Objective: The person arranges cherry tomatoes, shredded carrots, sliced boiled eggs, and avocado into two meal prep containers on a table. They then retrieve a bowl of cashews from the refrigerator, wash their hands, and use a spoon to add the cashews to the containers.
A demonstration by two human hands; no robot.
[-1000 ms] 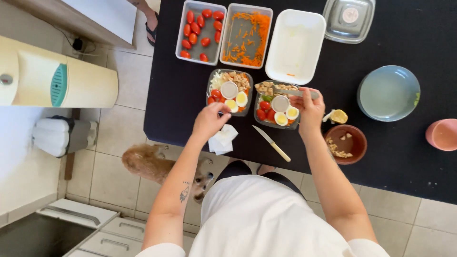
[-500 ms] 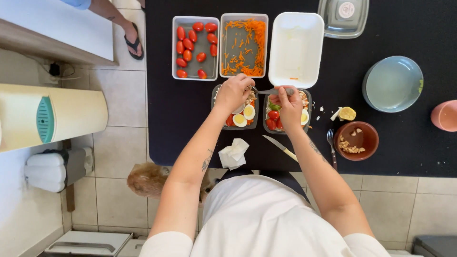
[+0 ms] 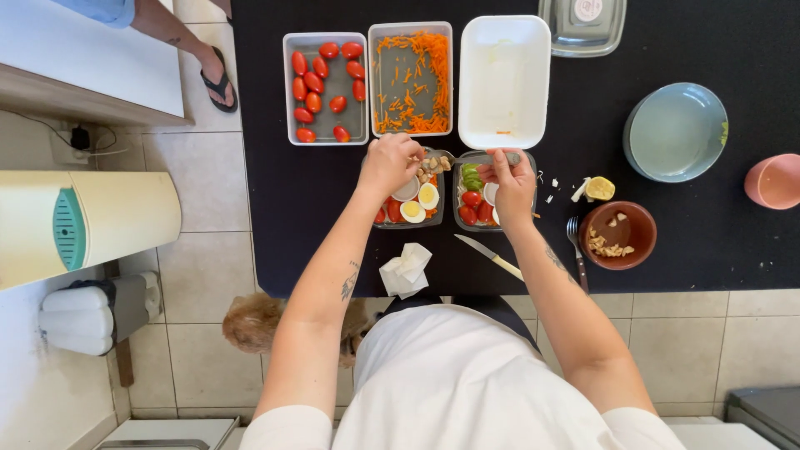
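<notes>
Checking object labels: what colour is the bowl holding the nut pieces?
Brown, a reddish brown bowl, seen in the head view.

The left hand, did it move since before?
Yes. The left hand was at the near edge of the left meal box; now it is at that box's far edge, close to the carrot tray.

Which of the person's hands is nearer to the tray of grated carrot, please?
Left. The left hand sits just below the carrot tray, over the left meal box. The right hand is farther right, below the white tray.
</notes>
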